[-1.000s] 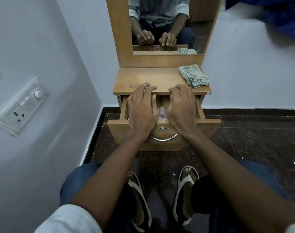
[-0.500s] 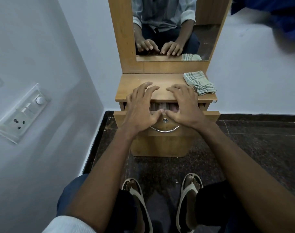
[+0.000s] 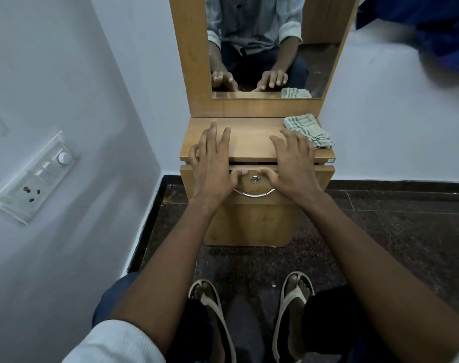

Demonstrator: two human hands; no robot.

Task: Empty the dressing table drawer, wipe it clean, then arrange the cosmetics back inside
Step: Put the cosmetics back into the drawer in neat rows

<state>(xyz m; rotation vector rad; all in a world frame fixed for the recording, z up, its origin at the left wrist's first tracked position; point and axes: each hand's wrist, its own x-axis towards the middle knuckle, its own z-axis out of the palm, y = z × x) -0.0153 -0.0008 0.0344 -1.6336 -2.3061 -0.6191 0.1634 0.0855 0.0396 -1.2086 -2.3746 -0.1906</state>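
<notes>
The head camera, the only view, looks down over both forearms at a small wooden desk with a mirror standing at its back. The drawer is now almost fully in; only a thin dark gap shows under the desk top, where a second ago it stood well out and half a second ago about halfway. The left hand lies with straight, spread fingers over the left part of the desk edge, and the right hand lies the same way over the right part. Both are apart, holding nothing, and their thumbs press on the drawer front just above the curved metal handle and either side of the small round lock. The hands have also slid apart and forward onto the desk top as the drawer went in.

The cosmetics are not visible; if they are inside, the nearly shut drawer hides them. A folded striped cloth rests on the right rear corner of the desk, near the right hand's fingertips but not touching them.

Judging by the desk top, bare except for the cloth, and the drawer being pushed home, the task looks close to its end, with a last small push left to shut the gap.

On the wall at left sits a switch panel; two sandalled feet rest on the dark floor.
</notes>
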